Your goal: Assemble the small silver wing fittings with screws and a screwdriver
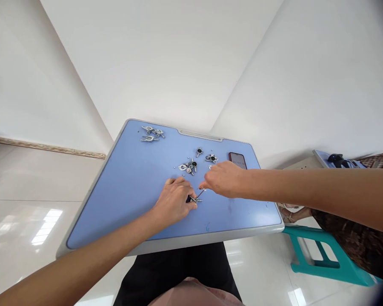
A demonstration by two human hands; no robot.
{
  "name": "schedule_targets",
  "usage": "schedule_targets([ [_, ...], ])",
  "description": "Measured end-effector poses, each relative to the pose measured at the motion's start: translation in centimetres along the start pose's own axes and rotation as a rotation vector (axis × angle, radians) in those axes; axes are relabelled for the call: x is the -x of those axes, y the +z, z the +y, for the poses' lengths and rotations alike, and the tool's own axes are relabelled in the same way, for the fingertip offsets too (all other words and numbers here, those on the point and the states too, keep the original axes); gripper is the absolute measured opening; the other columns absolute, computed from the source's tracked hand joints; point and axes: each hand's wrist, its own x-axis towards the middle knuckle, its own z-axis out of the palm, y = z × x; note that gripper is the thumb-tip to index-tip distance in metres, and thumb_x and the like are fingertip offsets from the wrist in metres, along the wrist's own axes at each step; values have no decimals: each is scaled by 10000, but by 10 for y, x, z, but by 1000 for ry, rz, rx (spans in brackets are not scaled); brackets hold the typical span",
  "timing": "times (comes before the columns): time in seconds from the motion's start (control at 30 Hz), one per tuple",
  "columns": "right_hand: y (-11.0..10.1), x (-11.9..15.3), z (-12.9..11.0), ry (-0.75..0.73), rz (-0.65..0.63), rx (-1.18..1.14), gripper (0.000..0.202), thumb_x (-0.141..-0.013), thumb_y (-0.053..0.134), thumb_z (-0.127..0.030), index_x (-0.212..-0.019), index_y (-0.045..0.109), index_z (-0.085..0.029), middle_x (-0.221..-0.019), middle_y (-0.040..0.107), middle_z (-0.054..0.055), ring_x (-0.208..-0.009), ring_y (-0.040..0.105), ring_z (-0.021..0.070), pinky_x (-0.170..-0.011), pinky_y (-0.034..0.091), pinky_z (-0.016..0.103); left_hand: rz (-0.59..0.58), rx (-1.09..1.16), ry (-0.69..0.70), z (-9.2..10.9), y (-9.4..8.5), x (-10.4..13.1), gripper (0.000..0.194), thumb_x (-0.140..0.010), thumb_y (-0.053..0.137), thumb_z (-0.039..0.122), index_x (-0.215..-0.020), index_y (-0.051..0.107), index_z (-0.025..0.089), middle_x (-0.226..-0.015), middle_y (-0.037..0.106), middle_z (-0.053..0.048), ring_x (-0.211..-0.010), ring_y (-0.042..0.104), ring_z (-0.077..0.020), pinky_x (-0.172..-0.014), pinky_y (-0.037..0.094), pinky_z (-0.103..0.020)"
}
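My left hand [177, 199] grips a small silver metal fitting [196, 199] with a dark part at its left end, low over the blue tabletop [124, 195]. My right hand [223, 178] is closed on a screwdriver, whose thin metal shaft [201, 194] slants down to the fitting; its handle is hidden inside the fist. Just beyond my hands lies a loose cluster of similar metal parts [189, 166], some with black round centres. Another such fitting [212, 158] sits behind my right hand, and one more [199, 151] is farther back.
At the far left corner lie several silver metal brackets [152, 134]. A phone [238, 160] showing a timer rests near the right edge. Tiny screws [175, 167] are scattered about. Beyond the table, another person's foot [292, 214] shows beside a green stool [328, 259]. White walls stand behind.
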Motion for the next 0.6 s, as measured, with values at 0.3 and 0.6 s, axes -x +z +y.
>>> schedule_targets([
  [0.3, 1, -3, -7, -89, 85, 35, 238, -921, 501, -144, -1150, 562, -120, -861, 699, 94, -745, 667, 210, -536, 365, 268, 11, 11, -11, 1, -1, 0, 28, -758, 682, 222, -745, 700, 239, -873, 717, 1, -978, 596, -252, -944, 397, -435],
  [0.6, 5, 2, -2, -84, 66, 14, 254, -969, 469, -294, -1112, 589, -121, -837, 698, 99, -737, 667, 221, -589, 425, 291, 17, 12, 10, 0, 0, 0, 22, -761, 702, 216, -774, 711, 231, -909, 724, -2, -992, 585, -248, -953, 385, -445],
])
